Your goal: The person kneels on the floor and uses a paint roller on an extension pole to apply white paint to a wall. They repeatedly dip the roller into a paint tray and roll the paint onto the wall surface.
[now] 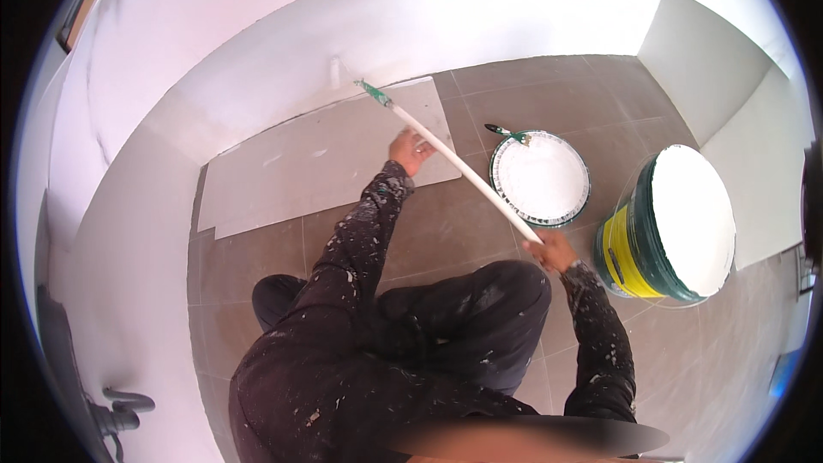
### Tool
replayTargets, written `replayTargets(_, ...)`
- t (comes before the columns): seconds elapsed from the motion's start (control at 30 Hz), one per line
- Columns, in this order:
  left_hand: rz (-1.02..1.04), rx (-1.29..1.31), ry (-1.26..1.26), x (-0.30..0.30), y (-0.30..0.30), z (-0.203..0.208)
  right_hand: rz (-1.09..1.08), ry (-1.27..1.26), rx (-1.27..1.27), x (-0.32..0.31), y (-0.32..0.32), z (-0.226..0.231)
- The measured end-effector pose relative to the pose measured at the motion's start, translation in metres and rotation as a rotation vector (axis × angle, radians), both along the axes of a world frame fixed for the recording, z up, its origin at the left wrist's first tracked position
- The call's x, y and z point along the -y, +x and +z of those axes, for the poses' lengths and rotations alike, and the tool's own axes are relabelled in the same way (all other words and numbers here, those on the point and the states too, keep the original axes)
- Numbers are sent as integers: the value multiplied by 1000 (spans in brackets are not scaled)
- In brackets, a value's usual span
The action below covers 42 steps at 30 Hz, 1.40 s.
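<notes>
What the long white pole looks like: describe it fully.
The long white pole is slim, straight and smooth-looking, perhaps plastic or metal. It slants toward the upper left, its far end meeting a white-smeared green handle near the wall. The right hand grips its near end; the left hand is at its upper part, hold unclear.

Under me I had a brown floor (249, 270) of big flat tiles with thin pale lines between them. A long pale board (291, 171) lay flat on it, with a few light smears on top and a little step cut at its near left corner. Over on my right I saw a grey side wall (716, 56) and a white panel (750, 167) beside it. Low on my left was a dark bent tube (129, 400). Far to my right was a small blue thing (782, 375), too blurry for me to name.
</notes>
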<state>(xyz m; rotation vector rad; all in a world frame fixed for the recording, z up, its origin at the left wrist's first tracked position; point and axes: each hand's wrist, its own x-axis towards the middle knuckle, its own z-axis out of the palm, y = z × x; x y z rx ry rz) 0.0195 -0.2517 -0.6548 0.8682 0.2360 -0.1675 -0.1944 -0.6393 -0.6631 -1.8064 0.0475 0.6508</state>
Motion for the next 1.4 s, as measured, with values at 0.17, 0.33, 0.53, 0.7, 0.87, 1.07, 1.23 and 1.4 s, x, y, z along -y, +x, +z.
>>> replayTargets(0.17,-156,88,197,43,-52,10,30,-231,183,21,-81,-1)
replayTargets(0.33,-645,244,374,156,-152,24,-226,-502,484,4,-118,9)
replayTargets(0.53,-638,792,442,103,-244,165,-405,-512,596,21,-206,40)
replayTargets(0.7,-542,1518,289,41,-334,287,-480,-380,170,14,-209,22)
replayTargets(0.87,-740,1232,338,5,-393,337,-595,-174,-39,-16,-222,28)
replayTargets(1.07,-670,1259,453,-17,-345,289,-624,-171,-157,-28,-248,55)
replayTargets(1.23,-694,984,896,-24,-278,198,-605,-157,-45,-23,-247,65)
replayTargets(1.4,-629,575,1132,-114,-253,114,-641,-125,-161,-24,-270,71)
